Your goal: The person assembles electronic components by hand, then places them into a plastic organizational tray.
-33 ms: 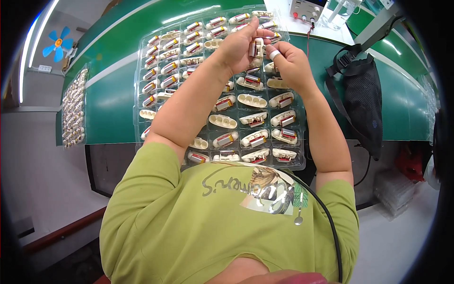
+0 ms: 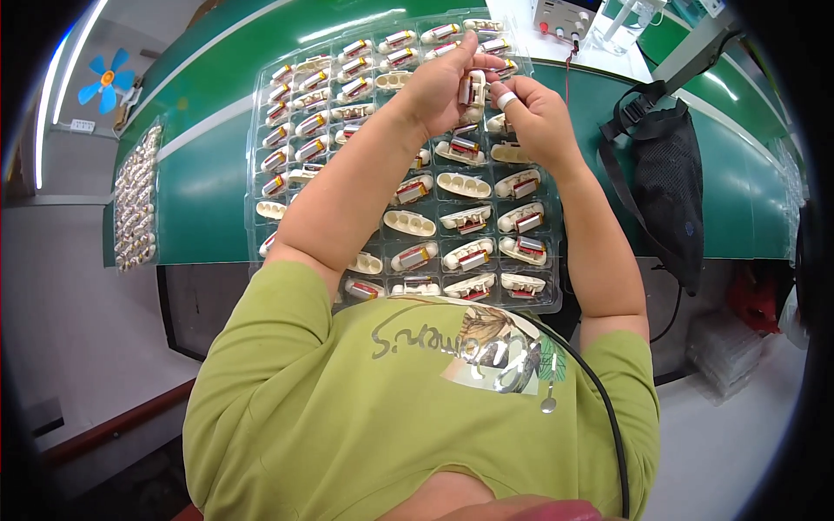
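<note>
My left hand (image 2: 437, 91) is closed around a cream plastic shell with a silver battery pack (image 2: 472, 91) in it, above the far part of a clear blister tray (image 2: 554, 298). At the shell's right edge, my right hand (image 2: 540, 122) has its thumb and fingers pinched together. Whatever is between those fingertips is too small to tell. A white band (image 2: 506, 101) wraps one digit of that hand. The tray's pockets hold several similar cream shells, many with battery packs and red parts; others, like one shell (image 2: 463, 184) near the middle, show bare round hollows.
A second filled tray (image 2: 137, 204) lies at the left on the green table (image 2: 204, 191). To the right, a black mesh bag (image 2: 665, 182) hangs from a grey arm. An instrument with red and black leads (image 2: 563, 22) stands at the back. A black cable (image 2: 599, 391) crosses my shirt.
My right hand has shifted very slightly at the shell's edge. Otherwise nothing visibly differs.
</note>
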`<state>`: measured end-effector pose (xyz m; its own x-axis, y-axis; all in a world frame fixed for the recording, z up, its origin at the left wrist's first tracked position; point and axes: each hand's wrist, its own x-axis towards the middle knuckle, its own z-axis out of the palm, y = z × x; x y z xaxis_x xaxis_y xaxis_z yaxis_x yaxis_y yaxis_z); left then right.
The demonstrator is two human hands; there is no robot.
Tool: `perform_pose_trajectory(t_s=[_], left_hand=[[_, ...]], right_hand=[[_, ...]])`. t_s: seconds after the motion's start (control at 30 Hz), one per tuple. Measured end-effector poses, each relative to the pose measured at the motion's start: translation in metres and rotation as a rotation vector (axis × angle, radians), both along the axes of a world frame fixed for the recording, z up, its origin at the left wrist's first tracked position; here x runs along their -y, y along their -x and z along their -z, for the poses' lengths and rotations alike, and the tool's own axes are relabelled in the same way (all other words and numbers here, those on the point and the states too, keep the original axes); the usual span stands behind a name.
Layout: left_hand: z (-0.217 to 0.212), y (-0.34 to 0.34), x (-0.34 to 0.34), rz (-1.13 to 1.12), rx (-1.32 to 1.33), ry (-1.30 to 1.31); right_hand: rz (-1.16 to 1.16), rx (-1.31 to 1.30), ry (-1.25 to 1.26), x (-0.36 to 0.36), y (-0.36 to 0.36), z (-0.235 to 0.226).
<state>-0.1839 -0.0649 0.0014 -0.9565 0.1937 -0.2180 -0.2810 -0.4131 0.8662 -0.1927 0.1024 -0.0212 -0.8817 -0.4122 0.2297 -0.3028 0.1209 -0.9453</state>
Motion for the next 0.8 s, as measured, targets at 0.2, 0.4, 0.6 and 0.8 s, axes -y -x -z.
perform_pose_trajectory(t_s=[0.2, 0.4, 0.6, 0.8], left_hand=[[-0.001, -0.003, 0.000, 0.037, 0.003, -0.015], [-0.003, -0.011, -0.010, -0.015, -0.052, 0.300], [-0.015, -0.021, -0.022, 0.025, -0.180, 0.551], [-0.014, 0.000, 0.007, -0.195, -0.304, 0.449]], right_hand=[[0.017, -0.156, -0.117, 0.003, -0.005, 0.003], [0.002, -0.226, -0.284, 0.002, -0.006, -0.001], [0.009, -0.273, -0.339, 0.001, -0.004, 0.002], [0.008, 0.175, 0.069, -0.005, 0.007, 0.000]])
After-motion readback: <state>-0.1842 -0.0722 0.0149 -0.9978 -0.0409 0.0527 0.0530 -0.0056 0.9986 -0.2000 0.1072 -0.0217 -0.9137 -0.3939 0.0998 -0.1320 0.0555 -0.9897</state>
